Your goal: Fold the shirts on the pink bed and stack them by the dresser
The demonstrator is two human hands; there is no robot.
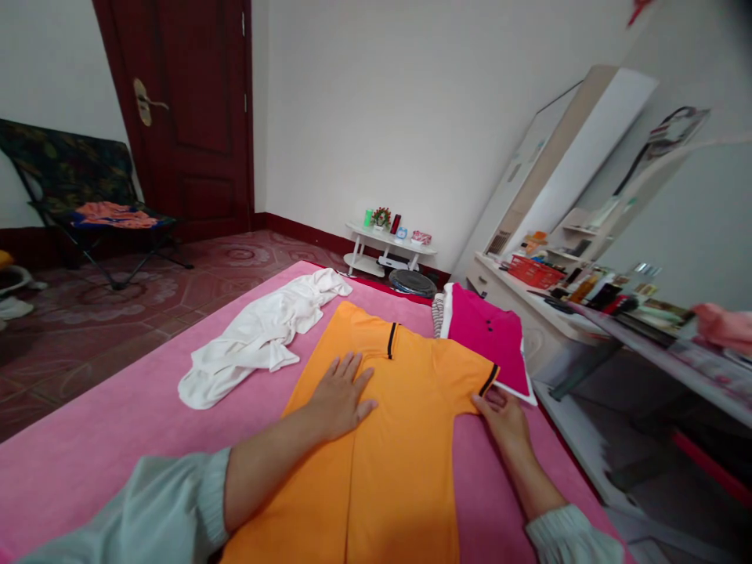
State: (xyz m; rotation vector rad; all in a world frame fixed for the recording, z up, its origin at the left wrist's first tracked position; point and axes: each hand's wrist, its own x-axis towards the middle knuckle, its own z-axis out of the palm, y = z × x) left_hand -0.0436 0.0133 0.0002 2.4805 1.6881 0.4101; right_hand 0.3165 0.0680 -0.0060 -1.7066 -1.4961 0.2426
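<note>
On the pink cover (117, 462) before us lies an orange shirt (405, 446), stretched out lengthwise, its lower end running out of view toward us. One side of it is folded in, so that the left sleeve (373, 345), edged with a dark band, lies over the body; the outer sleeve (467, 372), banded likewise, points to our right.

Our left hand (338, 398) rests flat on the shirt, just below the turned-in sleeve, fingers spread, its grip open with nothing in it. Our right hand (508, 423) is at the edge of the outer sleeve, thumb against the cloth and fingers curled; its grip seems closed on that edge, though the fingertips are partly hidden. Both our wrists come out of pale, gathered cuffs (215, 497).

To the left of the shirt, just beside it, a white garment (252, 341) lies loosely crumpled. Beyond the outer sleeve a pink shirt (485, 325) lies folded on white cloth (449, 299), with striped cloth (438, 313) showing at its left.

Farther off, a white stand (367, 265) bears a green can (368, 217) and a plant (381, 218). At our right, a dresser (517, 301) carries a red basket (534, 271). At our far left, a chair (70, 168) holding orange cloth (114, 214) stands near a dark red door (182, 94).
</note>
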